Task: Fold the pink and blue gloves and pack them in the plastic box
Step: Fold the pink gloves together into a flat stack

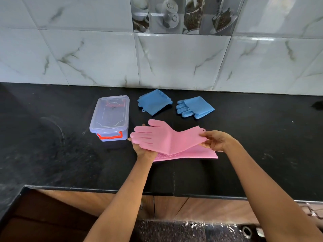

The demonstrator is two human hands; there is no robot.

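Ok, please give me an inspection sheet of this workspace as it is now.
Surface: black counter.
Job's things: box lidded; two blue gloves folded; one pink glove held up, second pink glove flat beneath.
Clutter: nothing seen.
Grippers: left hand supports the glove's fingers; right hand pinches its cuff.
Cables: nothing seen.
Surroundings: tiled wall, wooden cabinets.

Setting I read off the head camera: a home kitchen. Black granite countertop (52, 154) runs along a wall of white marble-veined tiles (87, 55). One decorative tile strip (181, 14) shows printed coffee cups and coffee beans, typical kitchen decor. Wood-grain cabinet fronts (167, 206) sit below the counter edge. At bottom, speckled stone floor (167, 231). Nothing here looks industrial or lab-like.
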